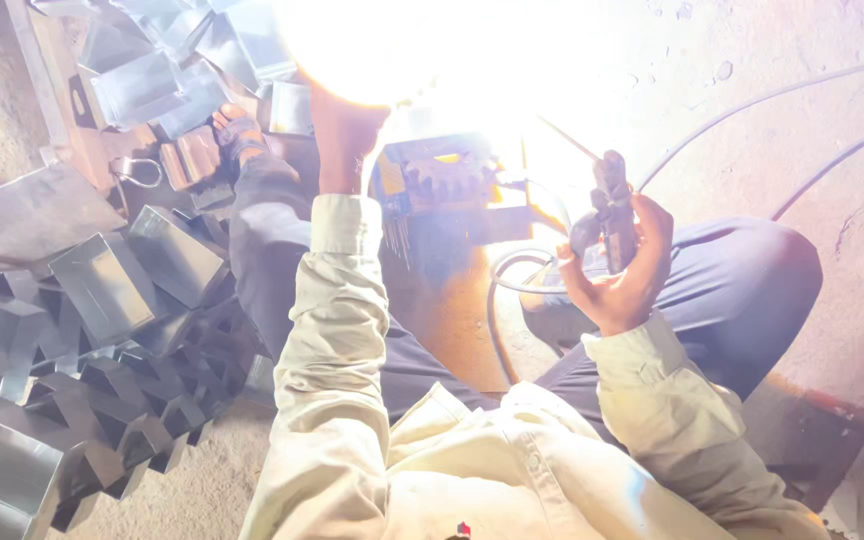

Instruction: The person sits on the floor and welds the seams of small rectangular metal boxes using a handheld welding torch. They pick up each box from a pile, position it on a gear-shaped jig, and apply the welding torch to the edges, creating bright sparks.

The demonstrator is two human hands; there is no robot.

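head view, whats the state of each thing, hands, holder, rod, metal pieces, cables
right hand: shut on the holder, raised
holder: upright in that grip, rod clamped in it
rod: slants up-left into the glare, tip hidden
left hand: raised, fingers lost in the glare
metal pieces: bent, heaped loose on the floor
cables: slack on the floor

Two hands show, the left hand [344, 140] and the right hand [620, 268], one welding electrode holder [612, 208], two cables [752, 110] across the floor, one padlock [138, 170], and too many folded sheet-metal pieces [102, 290] to count
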